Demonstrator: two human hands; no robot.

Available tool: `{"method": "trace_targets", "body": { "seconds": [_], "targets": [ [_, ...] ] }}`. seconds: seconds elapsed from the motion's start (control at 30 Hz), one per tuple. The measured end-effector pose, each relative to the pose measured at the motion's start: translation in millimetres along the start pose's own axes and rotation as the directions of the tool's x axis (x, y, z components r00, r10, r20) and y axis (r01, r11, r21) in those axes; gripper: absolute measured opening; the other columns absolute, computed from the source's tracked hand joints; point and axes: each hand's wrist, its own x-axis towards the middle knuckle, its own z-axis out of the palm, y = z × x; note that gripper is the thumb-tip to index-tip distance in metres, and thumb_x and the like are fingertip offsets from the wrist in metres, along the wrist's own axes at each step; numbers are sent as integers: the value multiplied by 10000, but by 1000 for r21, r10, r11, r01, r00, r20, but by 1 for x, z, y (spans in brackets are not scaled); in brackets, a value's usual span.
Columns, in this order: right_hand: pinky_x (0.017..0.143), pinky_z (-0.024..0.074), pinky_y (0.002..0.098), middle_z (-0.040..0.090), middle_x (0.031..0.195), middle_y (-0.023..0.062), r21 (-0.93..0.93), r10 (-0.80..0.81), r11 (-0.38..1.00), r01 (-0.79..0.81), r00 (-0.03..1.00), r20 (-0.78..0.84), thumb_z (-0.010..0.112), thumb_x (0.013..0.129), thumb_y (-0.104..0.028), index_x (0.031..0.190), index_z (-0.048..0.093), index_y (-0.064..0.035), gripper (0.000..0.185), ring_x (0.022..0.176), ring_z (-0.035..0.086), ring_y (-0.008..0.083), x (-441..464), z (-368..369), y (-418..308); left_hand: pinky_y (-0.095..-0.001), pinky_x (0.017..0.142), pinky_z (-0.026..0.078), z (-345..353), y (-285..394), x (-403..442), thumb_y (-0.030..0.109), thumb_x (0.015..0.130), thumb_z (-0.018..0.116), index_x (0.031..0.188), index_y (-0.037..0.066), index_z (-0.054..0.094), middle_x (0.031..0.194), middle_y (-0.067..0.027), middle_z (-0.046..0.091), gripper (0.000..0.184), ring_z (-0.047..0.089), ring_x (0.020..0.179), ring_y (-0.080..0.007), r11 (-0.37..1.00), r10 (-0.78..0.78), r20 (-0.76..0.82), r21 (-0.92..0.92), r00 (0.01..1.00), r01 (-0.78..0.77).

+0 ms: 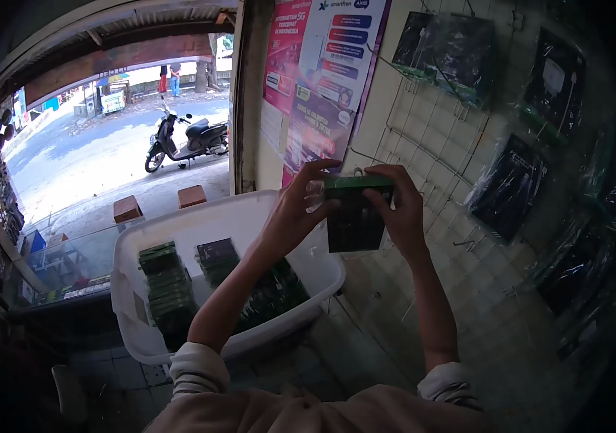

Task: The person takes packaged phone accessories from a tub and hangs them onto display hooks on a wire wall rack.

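Both my hands hold a dark package (356, 224) with a green top edge, raised in front of the wire grid rack (423, 144). My left hand (297, 206) grips its upper left corner, and my right hand (398, 206) has the upper right side, thumb across the front. A small hook or hanger tab shows above the package between my hands. Below and to the left, a white plastic tub (178, 225) contains rows of similar dark and green packages (167, 289).
Wrapped packages (510, 187) hang from the rack at the right. Posters (315, 79) cover the wall. A glass counter (77, 263) stands left of the tub, with two brick-coloured blocks (127, 209) behind it. Outside are a parked scooter (186, 137) and people in the distance.
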Motion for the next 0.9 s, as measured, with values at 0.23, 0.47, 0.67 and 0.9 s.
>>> {"method": "trace_targets", "body": {
  "seconds": [0.23,0.47,0.67,0.9],
  "targets": [
    [719,446,237,578,919,45,-3,3,1000,-3,957,-290,578,837,-86,965,537,-37,143,831,565,113,6,-52,-10,-310,800,454,82,2,48,79,818,585,1251,68,363,1043,-128,503,486,542,957,-204,945,193,-42,-259,980,-197],
    [698,441,220,590,866,34,47,113,994,-102,903,-415,611,826,-120,915,564,-21,141,774,548,69,9,-88,-30,-286,822,431,131,13,60,28,804,581,1257,63,338,1076,-115,448,515,521,957,-187,924,291,-116,-226,950,-310],
    [659,434,214,599,761,20,73,180,984,-165,874,-451,624,818,-136,836,587,-8,135,729,543,55,5,-95,-19,-241,769,476,142,3,59,-3,811,571,1255,84,331,1151,-100,412,512,553,943,-152,940,313,-122,-106,942,-326],
    [696,445,244,606,770,34,-82,-25,997,-14,889,-457,609,823,-125,855,568,-15,121,732,572,100,41,-92,-16,-283,809,426,138,10,88,46,798,595,1137,44,461,1048,-114,511,364,531,947,-179,889,208,-233,-361,950,-283]
  ]
}}
